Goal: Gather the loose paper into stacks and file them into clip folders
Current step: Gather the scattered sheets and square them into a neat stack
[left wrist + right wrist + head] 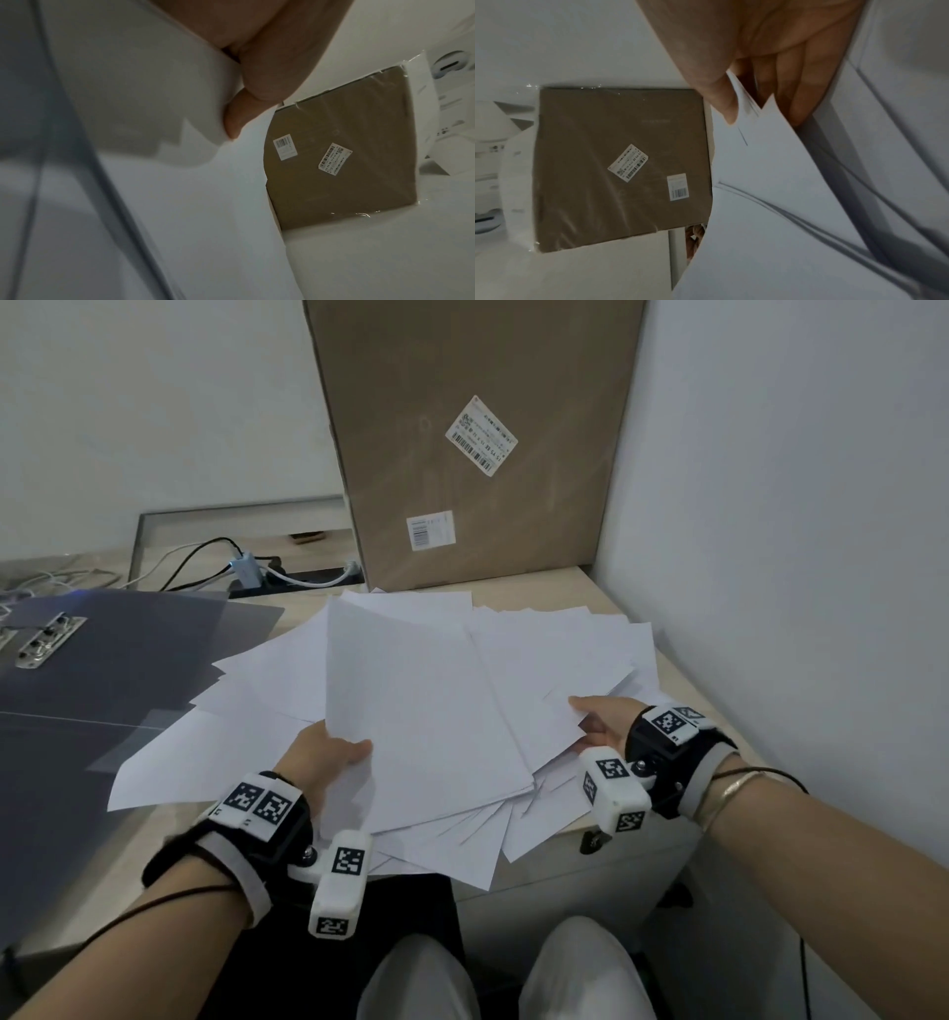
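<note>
Loose white paper sheets lie fanned over the desk. My left hand pinches the near left edge of a raised bunch of sheets, thumb on top. In the left wrist view that thumb presses on the paper. My right hand grips the right corner of several sheets, thumb above and fingers beneath. The right wrist view shows its thumb and fingers pinching the sheets. Open dark clip folders with a metal clip lie at the left.
A large cardboard box leans against the back wall behind the paper. A power strip with cables sits at the back left. The white wall closes the right side. My knees are under the desk's front edge.
</note>
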A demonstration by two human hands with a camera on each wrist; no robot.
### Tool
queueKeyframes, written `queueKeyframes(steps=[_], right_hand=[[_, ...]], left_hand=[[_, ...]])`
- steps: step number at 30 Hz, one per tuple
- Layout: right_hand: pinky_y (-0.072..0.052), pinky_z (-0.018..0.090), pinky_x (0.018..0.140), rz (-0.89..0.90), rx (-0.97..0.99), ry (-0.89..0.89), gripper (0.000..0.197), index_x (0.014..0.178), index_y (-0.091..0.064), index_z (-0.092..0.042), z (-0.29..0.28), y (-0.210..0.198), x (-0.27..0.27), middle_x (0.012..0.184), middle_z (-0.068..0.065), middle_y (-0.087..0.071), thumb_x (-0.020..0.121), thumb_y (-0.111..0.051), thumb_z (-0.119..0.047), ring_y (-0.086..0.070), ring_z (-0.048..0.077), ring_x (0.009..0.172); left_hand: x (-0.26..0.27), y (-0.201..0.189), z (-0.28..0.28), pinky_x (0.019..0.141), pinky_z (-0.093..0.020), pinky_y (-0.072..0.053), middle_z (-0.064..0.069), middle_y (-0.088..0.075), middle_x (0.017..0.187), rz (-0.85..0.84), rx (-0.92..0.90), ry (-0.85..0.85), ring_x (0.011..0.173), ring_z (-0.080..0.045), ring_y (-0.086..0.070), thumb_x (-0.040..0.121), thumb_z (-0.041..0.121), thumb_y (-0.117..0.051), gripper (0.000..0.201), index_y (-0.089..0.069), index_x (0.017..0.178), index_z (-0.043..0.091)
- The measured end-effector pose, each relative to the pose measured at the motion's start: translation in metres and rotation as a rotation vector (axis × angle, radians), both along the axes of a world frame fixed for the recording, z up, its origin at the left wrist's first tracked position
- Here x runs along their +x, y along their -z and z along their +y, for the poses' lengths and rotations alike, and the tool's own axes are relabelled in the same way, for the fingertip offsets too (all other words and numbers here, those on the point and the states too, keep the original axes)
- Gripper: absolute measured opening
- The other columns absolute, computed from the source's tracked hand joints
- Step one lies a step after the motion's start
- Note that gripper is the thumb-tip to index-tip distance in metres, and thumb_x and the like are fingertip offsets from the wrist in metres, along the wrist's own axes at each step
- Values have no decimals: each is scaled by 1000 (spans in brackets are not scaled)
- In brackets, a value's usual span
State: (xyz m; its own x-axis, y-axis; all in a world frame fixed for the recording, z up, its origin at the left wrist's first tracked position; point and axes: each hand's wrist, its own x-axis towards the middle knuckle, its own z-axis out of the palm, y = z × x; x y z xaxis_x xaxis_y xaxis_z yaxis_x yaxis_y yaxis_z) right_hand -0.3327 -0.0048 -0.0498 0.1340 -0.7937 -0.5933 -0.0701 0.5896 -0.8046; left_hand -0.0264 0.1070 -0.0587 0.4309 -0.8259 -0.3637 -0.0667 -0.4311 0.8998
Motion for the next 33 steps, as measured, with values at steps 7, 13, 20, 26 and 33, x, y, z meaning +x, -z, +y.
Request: queueKeyframes(steps=[7,13,20,26,33], right_hand=[[-46,15,39,279,-158,-50,15,77,-50,-11,-20,8,1,77,7,-56,87,-60,-6,-57,15,63],[-50,20,41,268,-203,20,11,80,-54,-8,-22,16,-2,75,12,-61,89,-59,-2,-55,16,47],[-55,31,63,198,-285,-6,19,105,-57,-11,-26,12,-19,99,10,-64,91,-53,1,-62,21,77],[-50,43,92,306,-257,-243,24,118,-53,-5,-28,-4,-19,114,17,-62,94,-49,-3,-60,32,101],[-51,40,87,130,-188,-225,28,126,-48,-7,-21,-1,-16,104,10,-64,101,-38,-14,-63,29,98]], left_hand=[[13,-3,2,94,-54,-49,-22,-66,96,-168,48,-3,96,-40,-63,85,6,-64,15,-61,98,-1],[24,-9,7,83,-47,-51,-18,-62,88,-83,59,-8,85,-36,-59,88,2,-62,25,-58,111,-8],[38,-36,14,58,-32,-43,-9,-59,66,-38,-34,63,57,-23,-56,91,-1,-54,8,-57,86,4],[40,-46,-6,72,-38,-50,-20,-64,96,-75,14,243,79,-31,-60,91,4,-58,20,-58,111,0],[11,-40,-40,101,-54,-45,-20,-65,119,-242,41,401,110,-38,-61,79,25,-70,46,-60,120,6]])
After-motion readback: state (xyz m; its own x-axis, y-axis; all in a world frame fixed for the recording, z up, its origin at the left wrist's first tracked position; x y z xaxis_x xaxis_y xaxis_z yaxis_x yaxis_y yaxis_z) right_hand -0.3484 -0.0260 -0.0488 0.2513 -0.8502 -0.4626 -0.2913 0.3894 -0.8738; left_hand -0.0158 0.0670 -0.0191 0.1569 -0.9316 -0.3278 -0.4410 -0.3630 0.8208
